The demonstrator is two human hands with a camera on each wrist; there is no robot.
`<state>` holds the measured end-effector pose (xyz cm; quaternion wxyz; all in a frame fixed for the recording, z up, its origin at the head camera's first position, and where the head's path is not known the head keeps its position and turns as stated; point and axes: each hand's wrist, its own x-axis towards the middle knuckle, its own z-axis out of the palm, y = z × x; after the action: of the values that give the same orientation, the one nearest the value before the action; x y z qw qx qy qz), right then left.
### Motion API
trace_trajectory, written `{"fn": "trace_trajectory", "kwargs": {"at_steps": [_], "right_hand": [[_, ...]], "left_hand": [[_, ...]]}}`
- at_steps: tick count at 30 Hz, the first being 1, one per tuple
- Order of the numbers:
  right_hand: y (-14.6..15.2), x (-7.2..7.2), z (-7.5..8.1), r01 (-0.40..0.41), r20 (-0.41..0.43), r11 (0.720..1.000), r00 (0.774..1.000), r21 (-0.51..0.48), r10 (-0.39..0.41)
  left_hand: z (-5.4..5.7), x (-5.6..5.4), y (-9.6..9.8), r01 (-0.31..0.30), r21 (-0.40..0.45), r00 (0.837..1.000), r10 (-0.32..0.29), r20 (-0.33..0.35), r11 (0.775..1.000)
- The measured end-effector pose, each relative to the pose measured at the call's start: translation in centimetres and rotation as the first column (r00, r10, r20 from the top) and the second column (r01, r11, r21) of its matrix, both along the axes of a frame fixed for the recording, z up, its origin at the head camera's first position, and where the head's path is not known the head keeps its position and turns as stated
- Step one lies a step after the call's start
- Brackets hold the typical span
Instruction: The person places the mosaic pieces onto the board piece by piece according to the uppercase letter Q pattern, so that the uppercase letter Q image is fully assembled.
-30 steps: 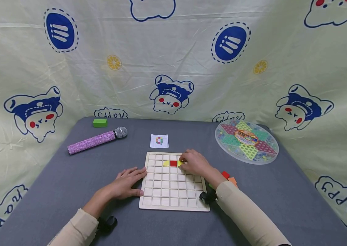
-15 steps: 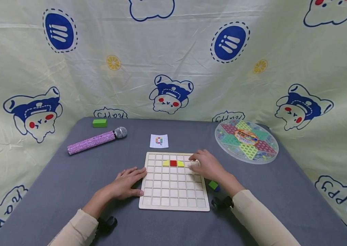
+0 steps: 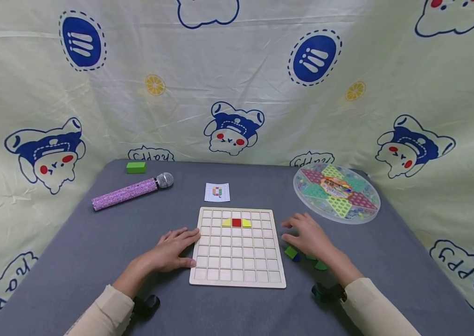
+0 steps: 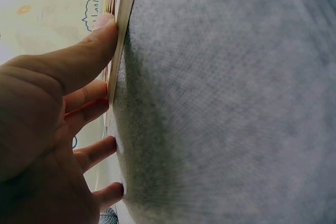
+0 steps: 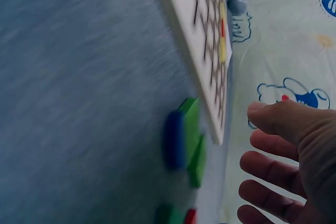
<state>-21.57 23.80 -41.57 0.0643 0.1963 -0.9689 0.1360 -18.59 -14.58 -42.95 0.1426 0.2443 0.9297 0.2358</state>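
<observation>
A pale wooden grid board (image 3: 237, 252) lies flat on the table. Near its far edge a red square tile (image 3: 236, 223) sits between two yellow tiles (image 3: 247, 223) with slanted sides. My left hand (image 3: 174, 249) rests along the board's left edge, thumb and fingertips touching it, as the left wrist view also shows. Off the board's right edge hovers my right hand (image 3: 308, 235), fingers relaxed and holding nothing. Just below it lie several loose pieces, among them a green one (image 3: 291, 252) and a blue one (image 5: 173, 141); the hand partly hides others.
Beyond the board lies a small white card (image 3: 217, 192) with a coloured pattern. A purple glitter microphone (image 3: 128, 194) and a green block (image 3: 136, 167) lie at the back left. A round Chinese checkers box (image 3: 337, 193) lies at the back right.
My right hand has let go of the right-hand yellow tile and moved right, off the board, over the loose pieces. The left hand has stayed at the board's edge.
</observation>
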Motion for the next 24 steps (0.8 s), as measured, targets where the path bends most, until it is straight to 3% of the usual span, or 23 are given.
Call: {"fn": "trace_trajectory", "kwargs": {"at_steps": [9, 24], "right_hand": [[2.1, 0.3, -1.3, 0.019, -0.005, 1.000, 1.000, 0.016, -0.018], [2.8, 0.3, -2.0, 0.028, 0.006, 0.999, 1.000, 0.039, -0.028]], "left_hand": [[0.0, -0.1, 0.0, 0.004, -0.005, 1.000, -0.004, 0.000, 1.000], [0.0, -0.1, 0.1, 0.011, -0.010, 1.000, -0.011, -0.007, 1.000]]}}
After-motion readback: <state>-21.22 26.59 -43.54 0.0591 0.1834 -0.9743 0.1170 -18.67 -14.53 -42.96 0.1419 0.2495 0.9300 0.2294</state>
